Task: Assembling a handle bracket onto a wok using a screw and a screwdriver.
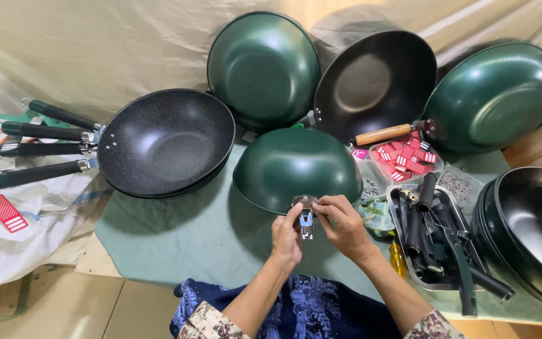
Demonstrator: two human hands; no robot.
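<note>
A dark green wok [296, 164] lies upside down on the green cloth [177, 238] just in front of me. At its near rim sits a small metal handle bracket [307, 221]. My left hand [286, 238] pinches the bracket from the left. From the right, the fingertips of my right hand [343, 226] hold its upper part against the wok's rim. Both hands touch the same piece.
A stack of black speckled woks with handles [164, 141] lies left. Green woks [263, 63] [494, 94] and a black wok with a wooden handle [374, 81] lean behind. Right: a tray of red tags [404, 158], a metal tray of black handles [434, 238], stacked black woks [534, 232], a bag of screws [458, 186].
</note>
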